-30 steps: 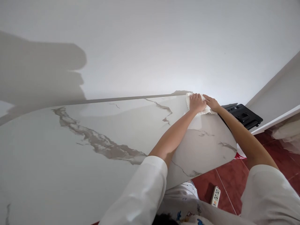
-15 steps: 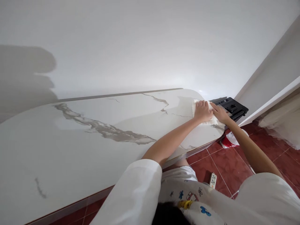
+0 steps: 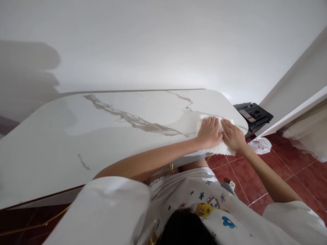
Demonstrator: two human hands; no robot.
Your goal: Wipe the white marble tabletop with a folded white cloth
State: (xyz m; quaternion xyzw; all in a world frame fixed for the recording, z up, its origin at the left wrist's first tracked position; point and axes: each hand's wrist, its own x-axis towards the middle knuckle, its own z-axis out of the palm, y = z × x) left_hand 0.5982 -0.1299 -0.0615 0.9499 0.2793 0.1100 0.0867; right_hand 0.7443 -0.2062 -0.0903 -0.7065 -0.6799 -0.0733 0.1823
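Note:
A white cloth (image 3: 221, 149) with a ragged edge lies spread on the right end of a white marble-patterned tabletop (image 3: 143, 109), its near edge reaching the table's front rim. My left hand (image 3: 209, 132) presses down on the cloth's left part, fingers together and bent over it. Close beside it, my right hand (image 3: 233, 136) bears on the cloth's right part with its fingers held together. The two hands nearly touch at the middle, and the cloth under the palms is hidden.
A black case (image 3: 255, 115) stands off the table's right end, by the wall. On the red tiled floor are a white plastic bag (image 3: 260, 145) and a power strip (image 3: 231, 185). Pale sheer fabric (image 3: 306, 136) hangs at far right.
Both hands have drawn the cloth from near the table's right end toward its front edge and slightly left. The view has shifted, with more of the table's left front edge showing.

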